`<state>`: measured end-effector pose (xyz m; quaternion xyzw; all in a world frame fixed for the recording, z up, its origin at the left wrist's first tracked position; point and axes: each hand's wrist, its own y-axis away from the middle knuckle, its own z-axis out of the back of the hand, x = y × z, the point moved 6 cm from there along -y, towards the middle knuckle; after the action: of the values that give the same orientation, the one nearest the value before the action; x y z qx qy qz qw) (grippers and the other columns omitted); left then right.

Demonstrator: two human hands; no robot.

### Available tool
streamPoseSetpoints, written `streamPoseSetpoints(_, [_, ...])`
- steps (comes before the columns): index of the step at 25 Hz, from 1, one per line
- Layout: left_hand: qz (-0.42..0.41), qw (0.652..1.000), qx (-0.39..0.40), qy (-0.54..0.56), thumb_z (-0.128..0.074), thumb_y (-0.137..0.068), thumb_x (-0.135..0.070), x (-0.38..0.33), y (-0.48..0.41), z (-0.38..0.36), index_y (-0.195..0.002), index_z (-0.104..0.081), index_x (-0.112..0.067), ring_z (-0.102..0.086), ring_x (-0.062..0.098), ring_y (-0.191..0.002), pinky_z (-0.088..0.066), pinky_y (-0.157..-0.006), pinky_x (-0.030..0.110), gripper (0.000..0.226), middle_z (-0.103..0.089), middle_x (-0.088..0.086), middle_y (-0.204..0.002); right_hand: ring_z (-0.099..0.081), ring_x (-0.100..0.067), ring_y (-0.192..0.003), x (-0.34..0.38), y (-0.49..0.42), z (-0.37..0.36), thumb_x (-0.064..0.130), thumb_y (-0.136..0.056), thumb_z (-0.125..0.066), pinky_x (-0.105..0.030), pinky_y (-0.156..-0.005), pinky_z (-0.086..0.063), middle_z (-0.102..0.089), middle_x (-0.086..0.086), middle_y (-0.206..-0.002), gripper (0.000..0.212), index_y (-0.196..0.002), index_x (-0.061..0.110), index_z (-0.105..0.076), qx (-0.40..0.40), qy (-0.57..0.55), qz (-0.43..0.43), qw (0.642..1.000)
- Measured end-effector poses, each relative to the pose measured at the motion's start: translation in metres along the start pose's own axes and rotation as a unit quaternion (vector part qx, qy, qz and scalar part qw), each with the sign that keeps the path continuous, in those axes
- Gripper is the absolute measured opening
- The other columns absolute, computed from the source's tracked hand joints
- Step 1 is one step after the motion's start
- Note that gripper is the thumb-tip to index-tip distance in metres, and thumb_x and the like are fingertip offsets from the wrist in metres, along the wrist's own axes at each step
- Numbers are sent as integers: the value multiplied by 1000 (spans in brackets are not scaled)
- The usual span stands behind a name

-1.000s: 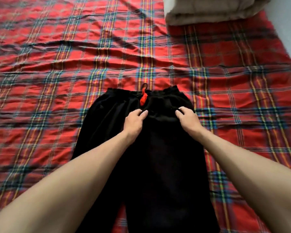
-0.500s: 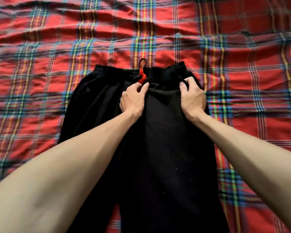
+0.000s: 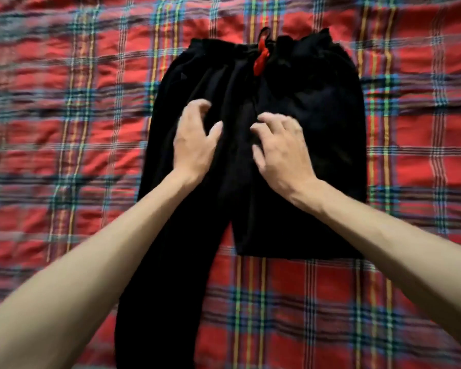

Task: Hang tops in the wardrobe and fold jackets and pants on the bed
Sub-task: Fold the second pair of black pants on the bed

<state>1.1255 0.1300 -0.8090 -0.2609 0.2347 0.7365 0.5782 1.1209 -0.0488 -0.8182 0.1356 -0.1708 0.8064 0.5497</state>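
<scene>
The left hand [image 3: 194, 145] and the right hand [image 3: 282, 150] lie side by side on the middle of the black pants [image 3: 322, 123], knuckles up and fingers bent down onto the cloth. Motion blur smears both sets of fingertips, and the fabric is so dark that no fold shows under them, so I cannot tell whether either hand pinches the cloth or only rests on it. Both bare forearms run in from the near corners, cut off by the frame.

The pants lie flat on the bed, waistband at the far end, where a red drawstring [image 3: 261, 59] hangs at the centre. On the right the pants end in a straight near edge. On the left a leg runs on toward the near side and is cut off at the bottom of the frame. Seams and pockets are lost in the black.

A red plaid sheet [image 3: 64, 129], creased and blurred toward the edges, fills the rest of the view.
</scene>
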Motion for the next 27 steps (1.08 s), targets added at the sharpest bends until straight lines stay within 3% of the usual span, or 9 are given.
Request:
streamPoseSetpoints(3, [156,987,-40,-25,-64,-92,-23,102,134,72,-129,-48,-3,-48,31,-120,-36,-105,39,45,-53,17,-126,-56,-27,-93,80,96,-13,22,-87,-56,-42,-83,-44,-59,-5,-100,18,-102,15,-62,59,-136,-26,989])
streamPoseSetpoints(6, [342,939,45,-2,-58,-97,-28,193,273,105,-124,-52,-9,-57,33,-112,-42,-90,39,34,-62,12,-113,-63,-26,-94,124,212,-53,23,-90,-62,-37,-84,-47,-66,-3,-98,16,-105,17,-61,172,-235,-187,938])
streamPoseSetpoints(10, [341,931,131,3,-60,-96,-23,252,379,127,-98,-65,-14,-65,23,-90,-41,-73,34,11,-69,0,-88,-65,-19,-91,192,326,-87,35,-90,-65,-30,-77,-44,-71,4,-94,23,-108,20,-65,249,-268,-373,853])
streamPoseSetpoints(15, [355,895,264,60,-63,-94,-32,285,462,133,-76,-57,-22,-55,13,-72,-39,-65,32,21,-58,-10,-70,-64,-24,-94,262,407,-110,25,-87,-62,-35,-78,-49,-70,1,-95,18,-101,14,-64,288,-262,-478,787])
streamPoseSetpoints(17, [349,891,280,76,-60,-96,-34,281,471,137,-80,-52,-27,-55,1,-74,-43,-71,25,19,-57,-14,-76,-63,-22,-92,271,421,-109,16,-87,-59,-33,-77,-49,-68,2,-92,9,-96,15,-61,265,-301,-520,754])
streamPoseSetpoints(20, [343,896,240,150,-60,-96,-35,264,463,152,-97,-60,-9,-60,-1,-80,-46,-75,18,26,-67,-9,-91,-59,-15,-81,278,423,-101,7,-92,-54,-18,-62,-46,-62,-1,-89,7,-96,13,-53,193,-402,-573,687])
streamPoseSetpoints(22, [356,875,235,229,-66,-90,-42,248,457,169,-105,-66,-10,-67,8,-91,-49,-83,21,35,-73,-5,-99,-65,-16,-89,285,428,-97,13,-90,-60,-28,-69,-54,-65,-4,-103,30,-117,18,-47,168,-467,-598,630])
streamPoseSetpoints(24, [381,831,268,303,-70,-84,-47,228,459,184,-110,-70,-13,-68,20,-105,-51,-96,36,43,-74,3,-109,-67,-22,-92,289,430,-88,19,-84,-71,-44,-76,-58,-64,-4,-107,52,-123,25,-38,158,-458,-597,639])
streamPoseSetpoints(27, [393,768,320,391,-62,-94,-27,189,468,211,-123,-64,-7,-65,25,-112,-51,-96,39,35,-69,11,-120,-61,-19,-92,305,425,-56,25,-81,-76,-30,-74,-47,-59,0,-100,42,-112,20,-48,172,-345,-552,739])
